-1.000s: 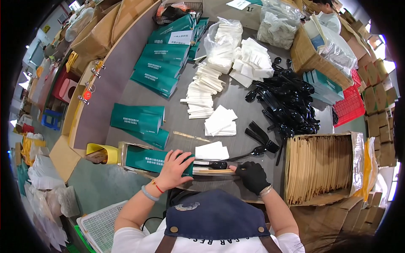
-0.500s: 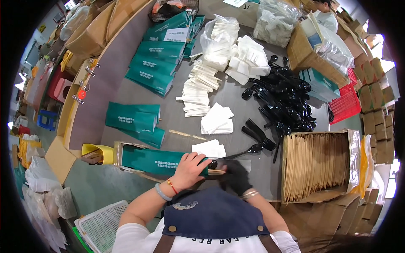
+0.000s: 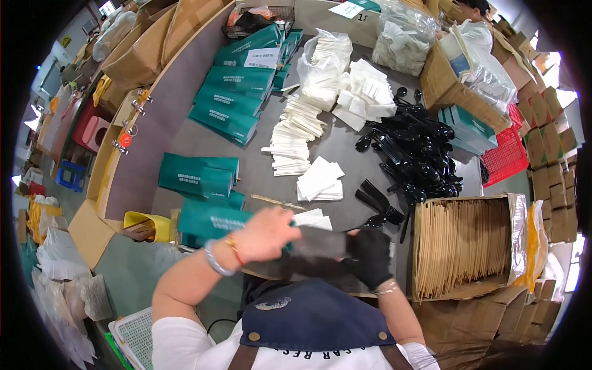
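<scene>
And the left hand is apparently gripping a green sleeve at the table's near edge, seemingly a placing step calling for a level release, while the gloved right hand is hiding its grip, impossible to tell.

The left hand and nearest green pouch are blurred; a sleeve partly hides the white basket.

bare left hand at seven o'clock, blurred, left forearm slanting up toward two; black-gloved right hand at five o'clock, pointing toward eleven, right forearm below it.
</scene>
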Demonstrator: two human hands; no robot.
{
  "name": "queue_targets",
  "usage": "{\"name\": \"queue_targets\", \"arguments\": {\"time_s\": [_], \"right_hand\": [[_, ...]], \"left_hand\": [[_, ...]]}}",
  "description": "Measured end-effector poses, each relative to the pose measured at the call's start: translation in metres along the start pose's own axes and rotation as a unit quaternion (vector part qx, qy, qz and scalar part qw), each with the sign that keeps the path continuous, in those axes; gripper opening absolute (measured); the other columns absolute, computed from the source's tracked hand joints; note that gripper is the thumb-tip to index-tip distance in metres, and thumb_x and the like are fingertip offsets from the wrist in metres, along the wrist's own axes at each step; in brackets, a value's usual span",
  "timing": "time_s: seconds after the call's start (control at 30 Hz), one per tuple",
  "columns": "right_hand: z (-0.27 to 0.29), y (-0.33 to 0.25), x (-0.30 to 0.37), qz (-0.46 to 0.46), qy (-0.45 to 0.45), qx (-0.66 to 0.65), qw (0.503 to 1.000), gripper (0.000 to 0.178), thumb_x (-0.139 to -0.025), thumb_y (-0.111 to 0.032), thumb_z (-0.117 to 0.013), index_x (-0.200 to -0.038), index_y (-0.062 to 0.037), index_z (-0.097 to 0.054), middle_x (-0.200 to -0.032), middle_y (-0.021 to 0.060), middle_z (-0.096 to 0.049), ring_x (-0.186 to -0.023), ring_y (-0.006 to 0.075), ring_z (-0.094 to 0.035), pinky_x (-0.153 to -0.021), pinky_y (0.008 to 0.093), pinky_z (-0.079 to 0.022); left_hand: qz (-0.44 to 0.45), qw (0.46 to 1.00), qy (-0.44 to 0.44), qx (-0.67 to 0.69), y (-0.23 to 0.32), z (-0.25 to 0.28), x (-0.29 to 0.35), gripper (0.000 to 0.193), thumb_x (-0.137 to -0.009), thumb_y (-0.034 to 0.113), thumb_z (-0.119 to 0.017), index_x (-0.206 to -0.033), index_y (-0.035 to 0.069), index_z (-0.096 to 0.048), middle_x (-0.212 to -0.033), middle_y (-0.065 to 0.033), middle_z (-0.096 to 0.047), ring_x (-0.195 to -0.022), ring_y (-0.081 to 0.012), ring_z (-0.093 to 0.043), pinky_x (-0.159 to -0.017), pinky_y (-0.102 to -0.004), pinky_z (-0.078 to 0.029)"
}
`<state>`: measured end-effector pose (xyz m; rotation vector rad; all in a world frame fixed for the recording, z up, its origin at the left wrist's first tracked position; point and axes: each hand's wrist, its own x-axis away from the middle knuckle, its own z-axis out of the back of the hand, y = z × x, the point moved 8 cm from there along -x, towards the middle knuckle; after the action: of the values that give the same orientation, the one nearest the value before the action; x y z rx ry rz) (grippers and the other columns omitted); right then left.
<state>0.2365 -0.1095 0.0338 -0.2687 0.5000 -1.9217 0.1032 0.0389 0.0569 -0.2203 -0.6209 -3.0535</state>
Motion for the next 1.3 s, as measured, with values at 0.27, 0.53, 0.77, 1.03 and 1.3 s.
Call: {"name": "queue_targets", "arguments": {"time_s": [0.27, 0.53, 0.77, 1.03, 1.3], "right_hand": [[-0.006, -0.004, 0.004, -0.031, -0.042, 0.041, 0.998, 0.059, -0.058, -0.041, -0.08, -0.104, -0.0092, -0.061, -0.1, 0.0102, -0.061, -0.091, 0.0297, -0.059, -0.08, 0.0452, -0.043], [-0.027, -0.015, -0.003, -0.027, -0.143, 0.09, 0.985, 0.059, -0.059, -0.042, -0.081, -0.105, -0.0117, -0.061, -0.102, 0.0085, -0.06, -0.094, 0.0292, -0.058, -0.08, 0.0445, -0.041], [-0.082, -0.068, -0.025, 0.058, -0.152, -0.031, 0.986, 0.059, -0.065, -0.043, -0.078, -0.108, -0.0087, -0.058, -0.104, 0.0126, -0.057, -0.1, 0.0308, -0.055, -0.086, 0.0465, -0.039], [-0.028, -0.024, -0.005, 0.014, -0.131, 0.06, 0.989, 0.058, -0.062, -0.043, -0.079, -0.105, -0.0081, -0.061, -0.102, 0.0105, -0.059, -0.098, 0.029, -0.058, -0.083, 0.0444, -0.041], [-0.086, -0.07, -0.027, 0.085, -0.092, -0.066, 0.99, 0.05, -0.065, -0.042, -0.076, -0.095, -0.0067, -0.059, -0.097, 0.0124, -0.057, -0.094, 0.0304, -0.056, -0.081, 0.0428, -0.043]], "left_hand": [[0.276, 0.931, 0.238, -0.01, -0.056, -0.038, 0.061, 0.07, -0.063, 0.041, -0.082, -0.12, 0.006, -0.059, -0.135, -0.0187, -0.044, -0.128, -0.042, -0.035, -0.107, -0.0569, -0.026], [0.351, 0.895, 0.245, 0.121, -0.06, -0.089, 0.072, 0.093, -0.062, 0.049, -0.083, -0.133, 0.001, -0.046, -0.141, -0.0193, -0.038, -0.135, -0.0418, -0.026, -0.111, -0.0605, -0.014], [0.347, 0.906, 0.204, 0.134, -0.06, -0.089, 0.069, 0.1, -0.063, 0.047, -0.083, -0.139, -0.001, -0.039, -0.145, -0.0207, -0.034, -0.138, -0.0427, -0.022, -0.111, -0.061, -0.012], [0.346, 0.897, 0.227, 0.152, -0.061, -0.089, 0.074, 0.101, -0.062, 0.046, -0.084, -0.138, -0.001, -0.038, -0.145, -0.0212, -0.035, -0.138, -0.0431, -0.023, -0.111, -0.0616, -0.012], [0.338, 0.907, 0.2, 0.153, -0.059, -0.087, 0.065, 0.096, -0.064, 0.045, -0.083, -0.137, 0.0, -0.041, -0.144, -0.0212, -0.036, -0.138, -0.0427, -0.024, -0.111, -0.0616, -0.012]]}}
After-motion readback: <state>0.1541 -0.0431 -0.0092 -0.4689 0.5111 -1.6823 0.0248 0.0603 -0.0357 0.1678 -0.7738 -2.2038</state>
